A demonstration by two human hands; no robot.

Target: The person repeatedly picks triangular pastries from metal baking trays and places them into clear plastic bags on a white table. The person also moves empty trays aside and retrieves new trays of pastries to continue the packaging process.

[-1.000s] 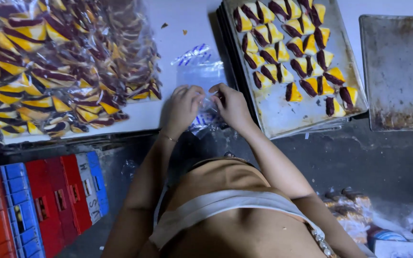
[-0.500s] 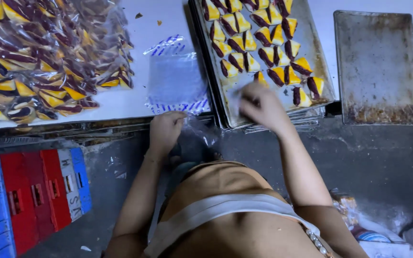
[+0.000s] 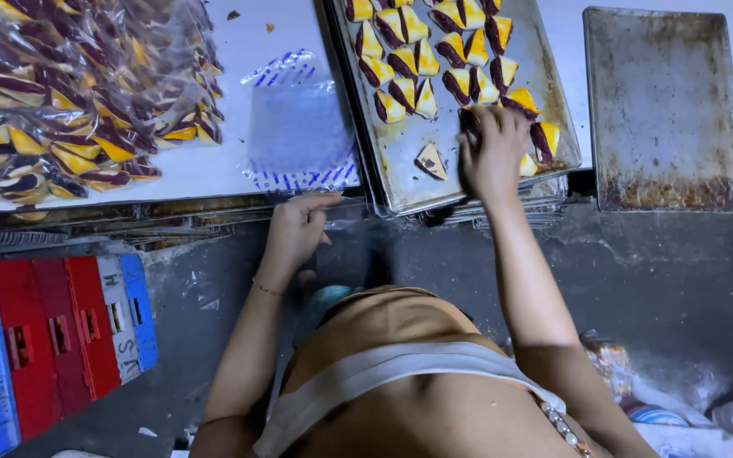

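Observation:
My right hand (image 3: 494, 148) rests on the metal baking tray (image 3: 409, 153), fingers curled over yellow-and-dark-purple pastry pieces (image 3: 434, 51) at the near end of the rows. One loose piece (image 3: 430, 161) lies just left of that hand. My left hand (image 3: 299, 229) is at the table's front edge and pinches a clear plastic bag (image 3: 349, 222) that hangs in front of me. A stack of clear bags with blue-striped edges (image 3: 299, 127) lies flat on the white table (image 3: 214, 170) just beyond my left hand.
A big heap of bagged pastries (image 3: 61, 93) fills the table's left side. An empty, stained baking tray (image 3: 663, 110) sits at the right. Red and blue plastic crates (image 3: 44, 339) stand on the grey floor at lower left. More trays are stacked under the filled one.
My right hand left the bag and reached up onto the tray, settling on the pastries. My left hand stayed at the table edge with the clear bag. The camera view shifted right.

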